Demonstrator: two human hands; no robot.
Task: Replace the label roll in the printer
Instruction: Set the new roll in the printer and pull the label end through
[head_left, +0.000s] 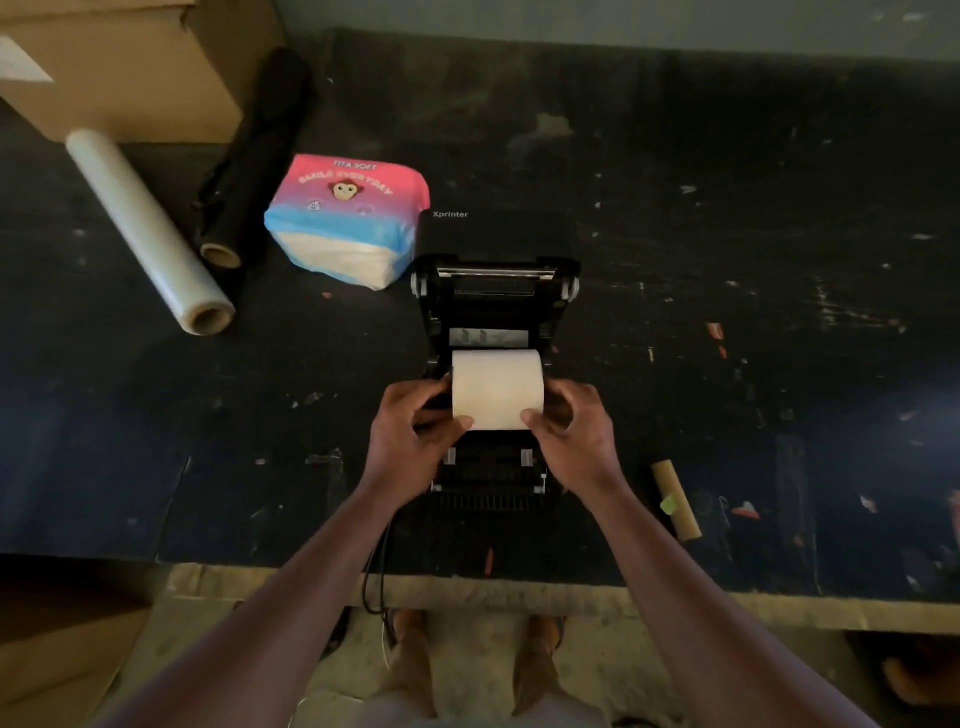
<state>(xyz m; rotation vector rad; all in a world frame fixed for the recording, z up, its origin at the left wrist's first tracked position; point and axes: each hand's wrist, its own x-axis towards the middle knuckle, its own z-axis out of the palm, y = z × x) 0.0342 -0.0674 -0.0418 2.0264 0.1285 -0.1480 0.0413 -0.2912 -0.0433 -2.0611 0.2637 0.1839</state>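
Observation:
A black label printer (493, 306) stands open on the dark table, its lid tilted back. A white label roll (497, 387) lies across its open bay. My left hand (410, 436) grips the roll's left end and my right hand (571, 436) grips its right end, thumbs on the front of the roll. An empty brown cardboard core (675, 499) lies on the table to the right of the printer.
A pink and blue tissue pack (348, 218) sits just left of the printer lid. A clear film roll (150, 228) and a black roll (249, 161) lie at the left, with a cardboard box (119, 67) behind. A black cable (376, 577) hangs over the table's front edge (779, 608).

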